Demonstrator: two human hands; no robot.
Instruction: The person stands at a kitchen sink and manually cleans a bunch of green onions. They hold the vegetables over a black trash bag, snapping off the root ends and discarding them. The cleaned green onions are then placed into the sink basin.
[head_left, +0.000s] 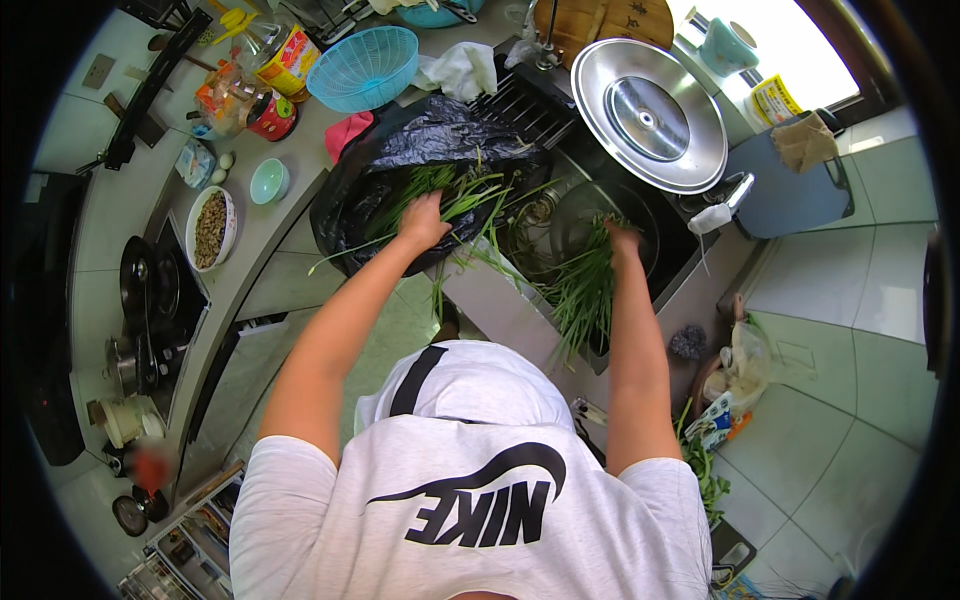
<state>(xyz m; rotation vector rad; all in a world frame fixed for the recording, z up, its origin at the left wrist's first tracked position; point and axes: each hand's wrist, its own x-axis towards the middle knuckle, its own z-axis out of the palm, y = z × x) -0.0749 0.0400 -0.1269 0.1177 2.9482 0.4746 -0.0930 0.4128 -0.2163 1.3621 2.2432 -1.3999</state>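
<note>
A black plastic bag (352, 195) lies open on the counter's edge, with long green leafy stalks (469, 196) in its mouth. My left hand (425, 223) is on these stalks at the bag's opening; its fingertips are partly hidden among them. Over the dark sink (667, 255), my right hand (622, 241) grips a thick bunch of green stalks (589, 292) that hangs down toward the sink's front rim. A round, see-through or dark basin (571, 214) stands in the sink behind the bunch. Loose stalks trail between the bag and the sink.
Behind the sink leans a large steel lid (649, 120). A blue plastic basket (364, 69), an oil bottle (289, 64) and a white cloth (461, 71) stand beyond the bag. Left are a green bowl (270, 181) and a white dish of chopped food (210, 229). A steel-wool scourer (688, 341) lies right.
</note>
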